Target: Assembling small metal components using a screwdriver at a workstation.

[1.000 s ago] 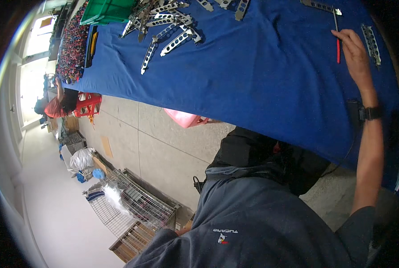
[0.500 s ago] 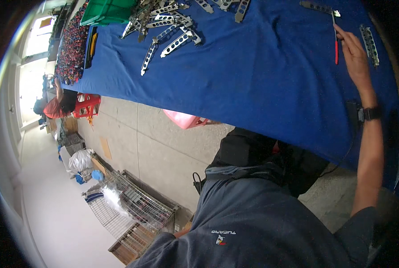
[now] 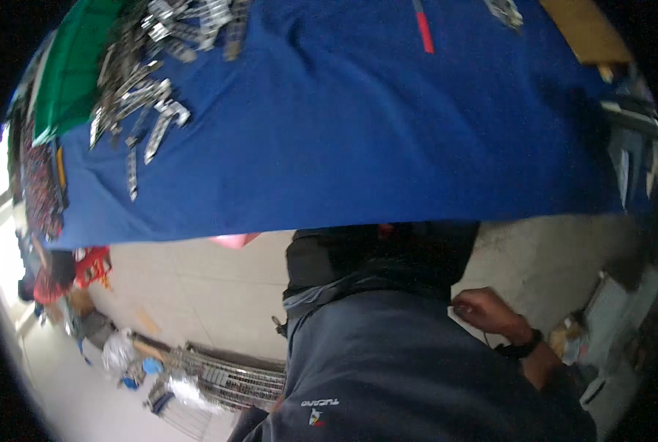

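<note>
My right hand (image 3: 487, 313) is low beside my waist, below the table edge, with its fingers curled in. A small pale bit and a thin cord show by the fingers, but blur hides what they hold, if anything. My left hand is out of view. On the blue cloth (image 3: 329, 147) lies a red-handled tool (image 3: 424, 33) with a thin shaft, cut off by the top edge. One perforated metal strip (image 3: 504, 13) rests to its right. Many similar metal strips (image 3: 163, 121) form a loose heap at the left.
A green crate (image 3: 75, 74) stands at the table's left, near a mass of small red and dark pieces (image 3: 41, 184). A brown board (image 3: 586, 33) lies at the upper right. Wire racks (image 3: 226, 376) stand on the floor behind. Another person (image 3: 49, 276) is far left, near a red stool (image 3: 93, 265).
My right hand has left the red-handled tool on the cloth and come down off the table to my waist. The view has swung, shifting the heap and crate leftward and down.
</note>
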The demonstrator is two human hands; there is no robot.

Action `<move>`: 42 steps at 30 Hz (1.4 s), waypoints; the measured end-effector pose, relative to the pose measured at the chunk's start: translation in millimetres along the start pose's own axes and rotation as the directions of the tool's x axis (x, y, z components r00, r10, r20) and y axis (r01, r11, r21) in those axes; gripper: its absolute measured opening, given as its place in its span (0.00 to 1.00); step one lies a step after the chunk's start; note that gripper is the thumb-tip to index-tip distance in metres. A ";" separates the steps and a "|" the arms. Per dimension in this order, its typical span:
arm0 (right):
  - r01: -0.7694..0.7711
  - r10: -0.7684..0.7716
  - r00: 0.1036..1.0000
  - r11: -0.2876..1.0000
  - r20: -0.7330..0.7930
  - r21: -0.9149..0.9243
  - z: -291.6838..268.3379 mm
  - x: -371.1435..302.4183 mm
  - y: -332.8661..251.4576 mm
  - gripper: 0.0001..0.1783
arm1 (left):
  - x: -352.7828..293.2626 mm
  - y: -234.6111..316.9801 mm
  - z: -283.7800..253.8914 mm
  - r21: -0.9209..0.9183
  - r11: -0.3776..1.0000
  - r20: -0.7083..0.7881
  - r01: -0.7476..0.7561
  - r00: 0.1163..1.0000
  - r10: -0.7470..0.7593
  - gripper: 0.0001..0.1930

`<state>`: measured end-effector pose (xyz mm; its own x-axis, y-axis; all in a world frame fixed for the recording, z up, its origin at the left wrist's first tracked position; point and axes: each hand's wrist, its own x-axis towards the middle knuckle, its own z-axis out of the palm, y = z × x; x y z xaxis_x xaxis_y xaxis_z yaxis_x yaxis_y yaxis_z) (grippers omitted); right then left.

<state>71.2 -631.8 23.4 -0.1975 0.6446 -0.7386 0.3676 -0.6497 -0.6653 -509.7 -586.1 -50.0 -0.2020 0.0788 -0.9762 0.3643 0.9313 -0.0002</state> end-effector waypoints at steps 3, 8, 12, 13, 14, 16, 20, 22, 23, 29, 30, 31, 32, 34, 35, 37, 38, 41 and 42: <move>-0.164 0.163 0.986 0.976 0.016 0.146 37.4 1.5 -11.5 0.20 | 16.3 17.4 -5.6 0.063 0.998 0.008 -0.017 1.000 0.016 0.27; -0.020 0.031 0.994 0.994 -0.107 0.108 40.8 -10.7 -21.4 0.23 | 38.1 33.0 -3.1 0.128 0.991 0.020 -0.047 0.999 0.045 0.26; 0.007 -0.001 0.998 0.997 -0.067 0.082 48.9 8.0 -11.3 0.19 | 47.6 38.2 -4.1 0.157 0.985 0.036 -0.066 0.997 0.061 0.26; 0.062 -0.062 0.997 0.998 -0.044 -0.008 48.7 20.4 -11.4 0.16 | 47.8 37.4 -4.7 0.154 0.986 0.037 -0.066 0.997 0.061 0.26; 0.118 -0.120 0.993 0.988 -0.016 -0.097 47.9 26.8 -12.1 0.14 | 50.1 38.7 -5.3 0.156 0.985 0.039 -0.071 0.997 0.066 0.26; 0.137 -0.134 0.991 0.973 0.030 -0.184 46.6 26.3 -14.3 0.14 | 50.7 39.4 -9.1 0.155 0.985 0.035 -0.078 0.997 0.073 0.26; 0.046 -0.007 0.979 0.981 0.202 -0.191 21.6 3.5 -41.6 0.13 | 50.3 33.4 -8.6 0.136 0.988 0.030 -0.079 0.997 0.076 0.26; 0.061 -0.032 0.973 0.990 0.227 -0.126 33.3 -7.0 -12.2 0.13 | 51.5 35.1 -6.9 0.135 0.988 0.033 -0.081 0.996 0.077 0.26; 0.082 -0.067 0.967 0.995 0.247 -0.053 40.7 -12.1 1.0 0.13 | 50.3 35.8 -8.0 0.138 0.987 0.028 -0.087 0.996 0.084 0.26; 0.075 -0.077 0.983 0.997 0.166 0.020 50.4 -24.6 -15.9 0.11 | 50.8 36.1 -12.0 0.114 0.989 0.031 -0.095 0.995 0.092 0.25; 0.082 -0.084 0.982 0.996 0.168 0.018 46.1 -29.2 -25.9 0.11 | 51.2 35.8 -12.8 0.110 0.989 0.027 -0.098 0.995 0.095 0.25; 0.055 -0.059 0.995 0.997 0.080 0.047 40.3 -35.9 -39.8 0.12 | 50.5 34.5 -14.4 0.106 0.989 0.023 -0.100 0.995 0.098 0.25; 0.036 -0.038 0.999 0.997 0.029 0.068 41.3 -39.4 -43.3 0.12 | 51.1 37.7 -15.8 0.115 0.988 0.029 -0.102 0.995 0.099 0.25; 0.019 -0.014 0.999 0.993 -0.046 0.119 46.9 -42.8 -45.6 0.12 | 51.4 43.5 -19.7 0.130 0.986 0.038 -0.108 0.994 0.104 0.25; 0.025 -0.016 0.998 0.990 -0.066 0.138 48.3 -41.1 -45.8 0.12 | 52.6 44.0 -19.7 0.120 0.987 0.039 -0.110 0.994 0.106 0.25; -0.010 0.014 1.000 0.988 -0.025 0.157 50.0 -39.3 -44.4 0.12 | 54.5 49.9 -23.7 0.124 0.985 0.044 -0.124 0.992 0.119 0.25; -0.027 0.028 1.000 0.986 -0.005 0.166 53.7 -38.3 -38.4 0.12 | 56.6 52.8 -23.6 0.124 0.984 0.045 -0.132 0.991 0.127 0.25; -0.309 0.269 0.950 0.879 0.158 0.364 62.8 -30.6 -22.9 0.11 | 64.9 60.2 -21.6 0.130 0.980 0.051 -0.150 0.988 0.145 0.25; -0.385 0.330 0.923 0.826 0.200 0.411 52.6 -23.1 -32.9 0.11 | 69.5 59.6 -19.1 0.132 0.978 0.054 -0.160 0.987 0.154 0.25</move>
<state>15.9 -646.5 56.7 -0.2425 0.2998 -0.9227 0.0058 -0.9506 -0.3104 -519.4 -518.3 -113.7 -0.0937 0.2020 -0.9749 0.5087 0.8515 0.1275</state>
